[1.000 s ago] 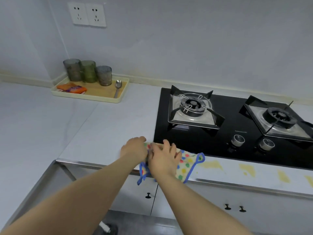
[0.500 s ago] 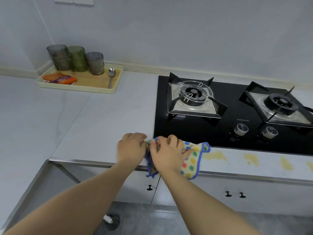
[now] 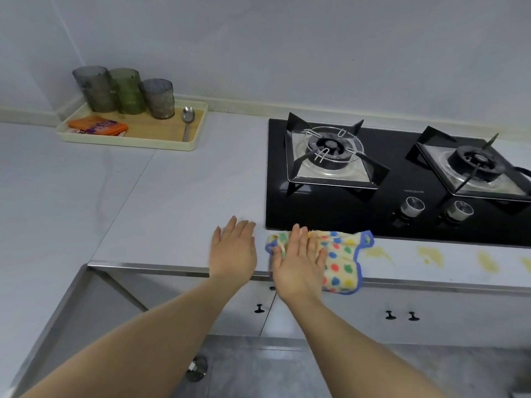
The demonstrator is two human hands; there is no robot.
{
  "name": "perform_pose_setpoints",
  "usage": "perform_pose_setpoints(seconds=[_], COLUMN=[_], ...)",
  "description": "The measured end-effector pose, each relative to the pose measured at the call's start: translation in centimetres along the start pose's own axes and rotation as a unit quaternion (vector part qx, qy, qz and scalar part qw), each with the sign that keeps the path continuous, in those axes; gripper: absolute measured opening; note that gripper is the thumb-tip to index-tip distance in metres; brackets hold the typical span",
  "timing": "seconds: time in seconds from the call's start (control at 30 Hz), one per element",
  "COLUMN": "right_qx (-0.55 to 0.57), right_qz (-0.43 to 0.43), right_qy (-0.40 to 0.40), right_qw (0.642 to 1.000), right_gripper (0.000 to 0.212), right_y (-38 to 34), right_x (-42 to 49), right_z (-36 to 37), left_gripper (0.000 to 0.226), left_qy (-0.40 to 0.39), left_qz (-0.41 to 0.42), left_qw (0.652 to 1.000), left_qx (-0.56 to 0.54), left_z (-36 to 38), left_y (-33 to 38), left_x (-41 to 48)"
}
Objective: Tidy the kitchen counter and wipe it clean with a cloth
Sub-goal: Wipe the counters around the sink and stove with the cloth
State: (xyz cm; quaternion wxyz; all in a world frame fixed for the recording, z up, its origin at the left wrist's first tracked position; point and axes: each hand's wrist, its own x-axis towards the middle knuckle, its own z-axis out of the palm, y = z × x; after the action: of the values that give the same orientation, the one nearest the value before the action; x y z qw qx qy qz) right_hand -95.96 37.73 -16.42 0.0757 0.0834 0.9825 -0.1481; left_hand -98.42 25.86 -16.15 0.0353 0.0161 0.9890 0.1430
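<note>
Your left hand (image 3: pixel 234 248) lay flat and spread on the counter (image 3: pixel 178 202), fingers forward, holding nothing. Your right hand (image 3: pixel 298 259) was just beside it, also flat with fingers extended, pressing down on the cloth (image 3: pixel 342 259) rather than pinching it.

The cloth sat under and to the right of that palm, at the counter's front edge. It was bunched at the left end under your fingers and lay flatter to the right. Its long axis ran roughly left to right along the edge, and its near corner hung slightly over the steel lip. One blue-trimmed corner pointed away toward the hob (image 3: pixel 396 179), which began just beyond your right fingertips.

Yellowish smears (image 3: pixel 431 255) dotted the counter to the right of the cloth, in a row along the front strip. Far ahead of your left hand, against the wall, stood a tray (image 3: pixel 132 140) holding three cups (image 3: pixel 126 91), a spoon (image 3: pixel 187 122) and an orange packet (image 3: pixel 97 126). Below your wrists were pale cabinet doors with dark knobs (image 3: pixel 400 315).
</note>
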Motion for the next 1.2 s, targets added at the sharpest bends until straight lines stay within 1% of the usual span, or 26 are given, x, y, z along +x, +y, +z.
perform_pose_setpoints(seconds=[0.03, 0.1, 0.17, 0.2, 0.23, 0.27, 0.33, 0.37, 0.4, 0.43, 0.47, 0.53, 0.57, 0.63, 0.67, 0.7, 0.73, 0.8, 0.83, 0.87, 0.93, 1.0, 1.03, 1.1, 1.2], right_qx=[0.027, 0.04, 0.012, -0.001, -0.011, -0.019, -0.002, 0.022, 0.043, 0.064, 0.073, 0.05, 0.032, -0.015, -0.039, -0.057, -0.066, -0.051, -0.037, -0.033, -0.042, -0.045, -0.05, -0.059, -0.071], right_qz=[-0.042, -0.11, -0.15, -0.156, -0.155, -0.147, -0.094, -0.073, -0.069, -0.08, -0.097, -0.138, -0.147, -0.132, -0.107, -0.078, -0.048, -0.013, -0.024, -0.049, -0.107, -0.138, -0.144, -0.134, -0.071], right_qy=[0.003, -0.006, -0.027, -0.024, 0.007, 0.066, 0.145, 0.14, 0.11, 0.075, 0.057, 0.038, 0.035, 0.047, 0.043, 0.034, 0.018, -0.013, -0.028, -0.041, -0.048, -0.041, -0.036, -0.018, -0.008], right_qw=[0.999, 0.993, 0.988, 0.988, 0.988, 0.987, 0.985, 0.987, 0.991, 0.992, 0.991, 0.988, 0.988, 0.99, 0.993, 0.995, 0.996, 0.999, 0.999, 0.997, 0.992, 0.989, 0.988, 0.989, 0.995], right_gripper=[0.061, 0.06, 0.057, 0.058, 0.06, 0.059, 0.032, 0.024, 0.024, 0.028, 0.033, 0.045, 0.056, 0.081, 0.088, 0.09, 0.087, 0.069, 0.064, 0.063, 0.067, 0.091, 0.097, 0.096, 0.095], right_y=[-1.1, -1.9, -0.3, 0.9, 2.1, 2.9, 2.8, 1.9, 0.7, -0.3, -0.9, -0.8, -0.1, 2.4, 3.6, 4.4, 4.6, 2.8, 1.3, 0.0, -1.3, -0.1, 1.1, 4.1, 7.7], right_x=[-0.2, -0.7, -0.4, -0.2, -0.2, -0.2, -0.3, -0.4, -0.5, -0.6, -0.4, 0.0, -0.1, 0.0, 0.1, 0.2, 0.2, 0.0, -0.1, -0.2, -0.5, -0.3, -0.1, 0.3, 0.6], right_z=[0.4, 0.9, 0.5, 0.2, 0.0, 0.1, 0.1, 0.1, 0.0, -0.2, 0.1, 0.5, 0.6, 0.5, 0.3, 0.2, -0.1, -0.1, 0.2, 0.5, 1.0, 0.7, 0.3, -0.5, -1.7], left_gripper=[0.048, 0.051, 0.05, 0.048, 0.046, 0.044, 0.042, 0.042, 0.042, 0.043, 0.043, 0.041, 0.04, 0.04, 0.041, 0.041, 0.043, 0.045, 0.046, 0.048, 0.049, 0.046, 0.046, 0.046, 0.048], left_qy=[-0.001, -0.001, 0.008, 0.016, 0.025, 0.034, 0.041, 0.041, 0.042, 0.047, 0.052, 0.056, 0.054, 0.042, 0.034, 0.026, 0.018, -0.002, -0.013, -0.022, -0.034, -0.035, -0.034, -0.036, -0.056], left_qz=[-0.003, -0.01, -0.005, -0.001, 0.0, 0.001, 0.015, 0.021, 0.023, 0.017, 0.006, -0.017, -0.025, -0.031, -0.031, -0.028, -0.024, -0.015, -0.012, -0.013, -0.025, -0.023, -0.016, -0.002, 0.015], left_qw=[1.0, 1.0, 1.0, 1.0, 1.0, 0.999, 0.999, 0.998, 0.998, 0.997, 0.996, 0.996, 0.997, 0.998, 0.999, 0.999, 1.0, 1.0, 1.0, 1.0, 0.999, 0.999, 0.999, 0.999, 0.998], left_qx=[-0.004, -0.002, 0.014, 0.013, 0.004, -0.009, -0.029, -0.038, -0.049, -0.062, -0.071, -0.067, -0.058, -0.036, -0.023, -0.013, -0.007, -0.004, -0.007, -0.009, -0.01, 0.003, 0.017, 0.036, 0.036], left_z=[0.0, 0.0, 0.0, 0.0, 0.1, 0.2, 0.3, 0.4, 0.3, 0.1, -0.1, -0.3, -0.3, -0.3, -0.3, -0.2, -0.2, -0.1, -0.1, -0.1, -0.3, -0.7, -0.9, -1.0, -0.4], left_y=[-0.1, -0.4, -0.7, -0.8, -0.7, -0.5, 0.4, 0.7, 1.0, 1.1, 1.2, 1.0, 0.8, 0.7, 0.8, 0.9, 1.0, 1.4, 1.4, 1.4, 1.2, 0.5, 0.2, -0.2, 0.3], left_x=[0.0, -0.2, -0.2, -0.2, -0.1, -0.1, -0.2, -0.2, -0.3, -0.4, -0.5, -0.6, -0.6, -0.2, -0.1, 0.1, 0.3, 0.5, 0.6, 0.7, 0.8, 1.1, 1.2, 1.2, 0.8])
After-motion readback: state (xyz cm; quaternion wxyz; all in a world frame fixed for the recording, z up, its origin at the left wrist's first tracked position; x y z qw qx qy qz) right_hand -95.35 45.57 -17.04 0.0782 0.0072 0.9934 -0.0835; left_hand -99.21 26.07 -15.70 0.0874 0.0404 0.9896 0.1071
